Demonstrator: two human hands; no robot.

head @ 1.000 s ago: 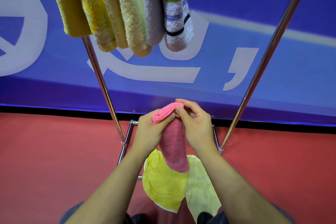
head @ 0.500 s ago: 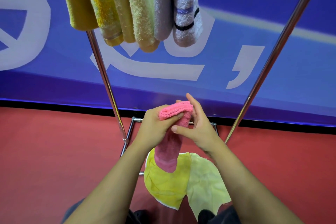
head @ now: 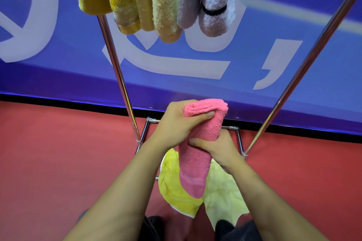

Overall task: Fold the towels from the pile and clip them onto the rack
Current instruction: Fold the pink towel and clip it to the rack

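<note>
A: Logging the hands. What is the left hand doing?

B: It is gripping the folded top of the pink towel, thumb pressing across the folded edge, fingers curling round behind it.

A: And the right hand?

B: It is wrapping round the towel's middle, just below the left hand, thumb lying across the front. Both hands are closing on the same towel.

A: Where is the towel sitting in the scene?

B: It is hanging in the air between the two slanted metal poles of the rack, folded into a narrow strip. Its lower end is dangling in front of the pile, over the yellow towel.

A: The pile?

B: The yellow towel and a pale yellow-green towel are lying crumpled side by side on the red floor, over the rack's base bars, near the person's dark shoes.

A: Anything on the rack?

B: Six folded towels are hanging close together at the top of the frame: mustard, yellow with a gold band, two cream ones, a lilac one, and a white striped towel. Their upper ends are running out of frame, so I cannot tell how they are fastened.

A: Background?

B: A blue banner with large white characters is standing behind the rack.
</note>
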